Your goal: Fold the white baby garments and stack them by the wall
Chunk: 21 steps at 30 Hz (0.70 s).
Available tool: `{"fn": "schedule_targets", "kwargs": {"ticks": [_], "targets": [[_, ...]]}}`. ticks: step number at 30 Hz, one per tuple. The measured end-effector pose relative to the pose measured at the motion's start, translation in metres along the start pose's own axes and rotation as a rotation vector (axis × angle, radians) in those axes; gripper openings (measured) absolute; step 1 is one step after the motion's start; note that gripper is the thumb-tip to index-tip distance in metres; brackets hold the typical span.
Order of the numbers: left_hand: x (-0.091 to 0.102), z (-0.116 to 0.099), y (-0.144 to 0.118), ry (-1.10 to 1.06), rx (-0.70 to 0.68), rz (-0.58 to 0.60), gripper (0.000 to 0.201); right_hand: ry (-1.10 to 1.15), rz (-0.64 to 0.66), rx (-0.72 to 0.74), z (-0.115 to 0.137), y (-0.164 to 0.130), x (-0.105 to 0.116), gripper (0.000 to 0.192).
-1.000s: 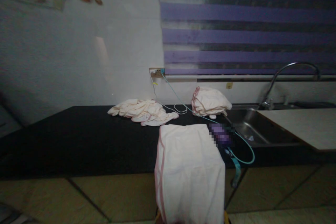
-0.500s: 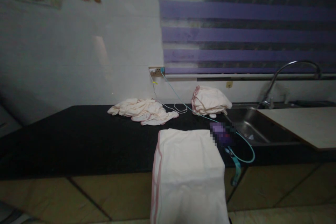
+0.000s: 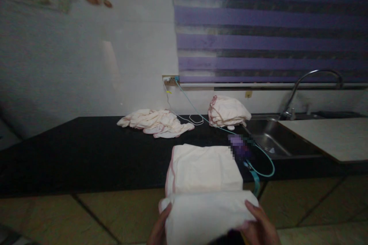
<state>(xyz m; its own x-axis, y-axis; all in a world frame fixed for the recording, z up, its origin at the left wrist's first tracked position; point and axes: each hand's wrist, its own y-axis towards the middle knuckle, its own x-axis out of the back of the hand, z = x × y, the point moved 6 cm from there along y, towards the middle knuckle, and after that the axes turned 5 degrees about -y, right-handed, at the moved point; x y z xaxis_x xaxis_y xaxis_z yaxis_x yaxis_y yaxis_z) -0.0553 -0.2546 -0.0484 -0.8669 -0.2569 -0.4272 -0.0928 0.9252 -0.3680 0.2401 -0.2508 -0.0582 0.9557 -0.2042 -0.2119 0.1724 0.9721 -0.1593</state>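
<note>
Grasping one cream cloth from both sides, my left hand and my right hand are pinching the edges of its raised near fold, thumbs pressing on top. My fingers are mostly hiding under the fabric, so I cannot tell how tightly they are curling; thumb and fingers are closing around only the thickness of the layers.

Soft, matte and finely creased, the cloth is forming a roughly rectangular, layered shape, with pink trim running down its left edge. Its far part is lying on the black countertop, while its near part is doubling over in a rounded fold, hanging in front of the counter's edge between my hands. Both hands are reaching up from the bottom of the view, set about level with each other, thumbs slanting inward and palms turning toward one another.

Farther back, a crumpled cloth of similar cream fabric is spreading in loose, uneven ridges, and to its right a bundled stack of cloth with pink hems is sitting in a thick, rounded heap. Just beyond the cloth's far right corner, a pixelated purple object is lying beside a smooth teal cable, which is looping near the shiny metal sink. Right of that, a flat, pale board is partly covering the basin.
</note>
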Motion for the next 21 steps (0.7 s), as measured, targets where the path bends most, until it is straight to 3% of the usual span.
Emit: {"fn": "schedule_targets", "kwargs": {"ticks": [3,6,10,14,17,19,21], "targets": [[-0.042,-0.022,0.029,-0.296,0.039,0.116,0.075,0.291,0.106,0.027,0.039,0.04,-0.034,0.042],[-0.071,-0.046,0.051,-0.368,-0.012,0.248,0.062,0.445,0.158,-0.043,0.061,0.07,-0.06,0.032],[-0.087,-0.061,0.07,-0.291,-0.102,0.349,0.065,0.487,0.086,-0.075,0.062,0.096,-0.072,0.033],[-0.092,-0.064,0.075,-0.141,-0.181,0.304,0.067,0.321,0.043,0.089,0.059,0.108,-0.072,0.041],[-0.095,-0.077,0.067,0.246,-0.437,0.223,0.061,-0.127,0.009,0.389,0.07,0.103,-0.073,0.038],[-0.104,-0.086,0.058,0.701,-0.682,0.217,0.054,-0.511,0.028,0.62,0.076,0.091,-0.082,0.038],[-0.111,-0.085,0.057,1.132,-0.794,0.244,0.053,-0.848,0.068,0.759,0.074,0.081,-0.093,0.043]]}}
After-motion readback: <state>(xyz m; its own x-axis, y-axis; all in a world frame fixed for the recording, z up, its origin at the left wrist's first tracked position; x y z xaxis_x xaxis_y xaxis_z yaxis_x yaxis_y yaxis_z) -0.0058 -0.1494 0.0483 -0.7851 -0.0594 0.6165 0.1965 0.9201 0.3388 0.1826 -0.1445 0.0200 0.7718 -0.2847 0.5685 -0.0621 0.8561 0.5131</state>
